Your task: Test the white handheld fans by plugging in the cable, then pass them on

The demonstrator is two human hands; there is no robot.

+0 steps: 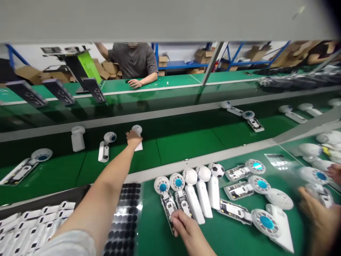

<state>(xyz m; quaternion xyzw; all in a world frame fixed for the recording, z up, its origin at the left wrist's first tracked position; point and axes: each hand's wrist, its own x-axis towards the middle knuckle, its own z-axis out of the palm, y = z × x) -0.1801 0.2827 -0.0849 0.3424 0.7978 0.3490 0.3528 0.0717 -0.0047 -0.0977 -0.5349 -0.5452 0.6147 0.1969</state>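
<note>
In the head view, a white fan on the long green strip is being covered at its neck by the left hand; its fingers are being kept partly curled, and whether a firm grip is being taken cannot be told. On the near green desk, the lower end of an open fan is being pinched between the thumb and bent fingers of the right hand. That open fan is being seen at the left end of a slanting row, with its inner parts being exposed. Just to its right, a second open fan and three closed fans are being lined up, the rightmost head being patterned like a football.

Farther right, three more open fans are being laid sideways. At the near left, white casings are being gathered beside a dark dotted sheet. At the right edge, a blurred fan is being handled by a co-worker's hands. At the far side, a hand is being rested on the far desk by a person in grey.
</note>
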